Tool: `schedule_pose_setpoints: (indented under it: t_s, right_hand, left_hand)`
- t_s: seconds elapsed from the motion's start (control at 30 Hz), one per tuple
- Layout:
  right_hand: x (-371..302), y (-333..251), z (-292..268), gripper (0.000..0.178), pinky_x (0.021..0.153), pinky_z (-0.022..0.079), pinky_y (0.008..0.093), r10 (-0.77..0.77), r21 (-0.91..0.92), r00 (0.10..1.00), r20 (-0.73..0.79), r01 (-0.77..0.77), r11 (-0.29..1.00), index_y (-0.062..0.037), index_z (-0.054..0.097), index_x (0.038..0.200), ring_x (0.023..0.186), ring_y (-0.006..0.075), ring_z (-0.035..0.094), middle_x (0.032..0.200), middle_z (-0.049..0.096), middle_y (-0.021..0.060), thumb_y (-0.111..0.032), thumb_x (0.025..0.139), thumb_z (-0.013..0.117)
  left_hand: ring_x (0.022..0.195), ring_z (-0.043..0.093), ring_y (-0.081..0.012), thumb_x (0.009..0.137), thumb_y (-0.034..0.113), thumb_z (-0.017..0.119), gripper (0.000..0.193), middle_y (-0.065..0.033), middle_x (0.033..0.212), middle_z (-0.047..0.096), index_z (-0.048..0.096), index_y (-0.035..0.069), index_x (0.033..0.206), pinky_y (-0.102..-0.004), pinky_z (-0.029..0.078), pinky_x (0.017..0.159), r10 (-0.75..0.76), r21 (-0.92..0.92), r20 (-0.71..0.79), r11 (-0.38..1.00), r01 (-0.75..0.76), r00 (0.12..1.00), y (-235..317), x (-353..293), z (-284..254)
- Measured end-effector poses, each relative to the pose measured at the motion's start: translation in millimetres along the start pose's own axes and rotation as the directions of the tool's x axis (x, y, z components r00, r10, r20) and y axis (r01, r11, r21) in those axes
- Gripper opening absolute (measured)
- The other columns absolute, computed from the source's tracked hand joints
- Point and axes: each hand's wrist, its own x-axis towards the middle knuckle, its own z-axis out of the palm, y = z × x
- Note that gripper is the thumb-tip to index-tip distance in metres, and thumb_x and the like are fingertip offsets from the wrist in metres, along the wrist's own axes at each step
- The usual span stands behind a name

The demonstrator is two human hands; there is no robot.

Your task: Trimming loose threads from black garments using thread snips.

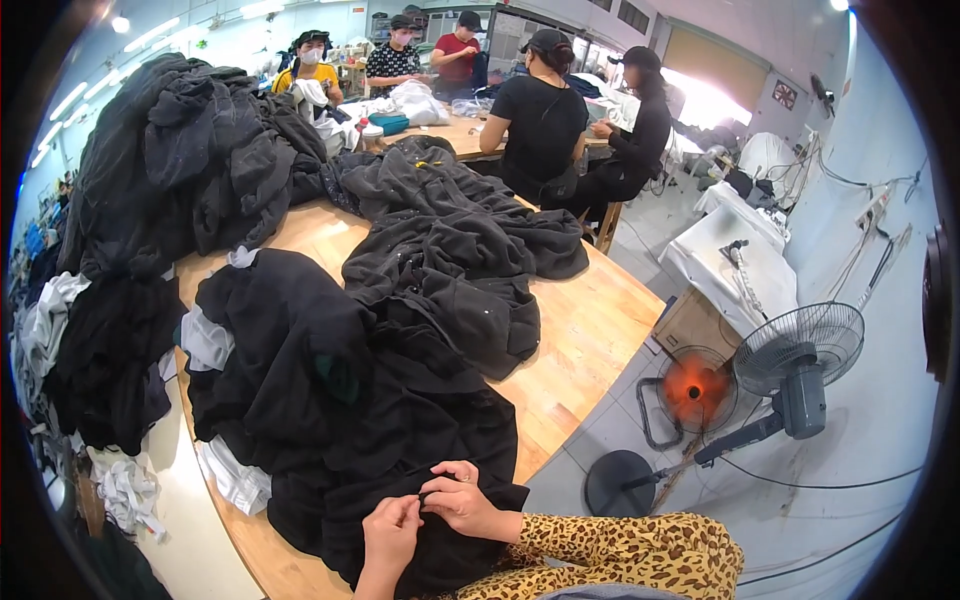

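Observation:
A large black garment (400, 410), soft and heaped in folds, covers the near part of the wooden table and hangs toward me. At its near edge my left hand (392, 525) is closed, thumb and fingertips pinching a small bit of the black cloth. Close beside it, almost touching, my right hand (462, 503) pinches the same spot with its fingers bent. Whatever fine detail lies between the fingertips is too small to make out. White cloth (236, 478) shows from under the garment's left side.
Dark grey garments (450, 240) lie across the wooden table (590, 335), and a tall dark pile (190, 160) rises at the far left. Right of the table stand a grey pedestal fan (800, 350) and an orange-centred fan (697, 390). Several people work around a farther table (465, 135).

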Motion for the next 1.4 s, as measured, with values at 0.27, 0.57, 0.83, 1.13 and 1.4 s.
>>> schedule_pose_setpoints:
  t_s: [0.27,0.57,0.83,1.13,1.4]
  right_hand:
    - [-3,0,-1,0.015,0.102,0.020,0.0450,-0.099,-0.159,0.994,0.035,0.103,0.982,-0.0132,0.066,0.083,0.117,0.0246,0.045,0.102,0.060,-0.0017,-0.007,0.070,0.069]
    - [0,-11,-1,0.013,0.104,0.018,0.0468,-0.143,-0.243,0.989,0.031,0.146,0.959,-0.0147,0.067,0.079,0.118,0.0237,0.045,0.102,0.060,-0.0021,-0.009,0.068,0.070]
    - [4,-15,-3,0.010,0.101,0.022,0.0465,-0.110,-0.211,0.994,0.024,0.112,0.971,-0.0136,0.065,0.076,0.116,0.0245,0.045,0.099,0.059,-0.0014,-0.016,0.069,0.072]
    - [10,3,-1,0.006,0.097,0.035,0.0357,0.400,0.505,0.916,0.024,-0.357,0.786,-0.0006,0.062,0.079,0.112,0.0270,0.047,0.101,0.061,0.0070,-0.003,0.077,0.067]
    - [7,6,-3,0.009,0.095,0.035,0.0379,0.210,0.350,0.977,-0.030,-0.186,0.918,-0.0028,0.063,0.078,0.113,0.0292,0.045,0.101,0.062,0.0049,-0.002,0.073,0.071]
  left_hand:
    - [0.060,0.061,-0.0258,0.069,0.008,0.074,0.018,-0.0089,0.071,0.058,0.058,0.006,0.078,-0.0344,0.049,0.052,0.267,0.574,0.209,0.745,-0.339,0.941,10,0,-5]
    - [0.057,0.060,-0.0257,0.067,0.010,0.072,0.016,-0.0092,0.068,0.059,0.058,0.005,0.073,-0.0347,0.049,0.052,0.180,0.643,0.236,0.708,-0.292,0.955,14,6,-13]
    - [0.049,0.055,-0.0093,0.081,0.006,0.060,0.009,-0.0022,0.065,0.059,0.060,0.000,0.076,-0.0213,0.043,0.045,-0.389,-0.212,0.342,0.855,0.473,0.856,2,16,-27]
    - [0.056,0.050,-0.0024,0.084,0.003,0.065,0.013,0.0017,0.075,0.058,0.061,0.002,0.096,-0.0163,0.036,0.045,-0.126,-0.378,0.068,0.915,0.142,0.990,-1,13,-2]
    - [0.057,0.051,-0.0032,0.081,0.010,0.070,0.016,0.0023,0.067,0.059,0.067,-0.001,0.091,-0.0182,0.042,0.051,-0.335,-0.395,0.053,0.858,0.328,0.941,13,22,0]
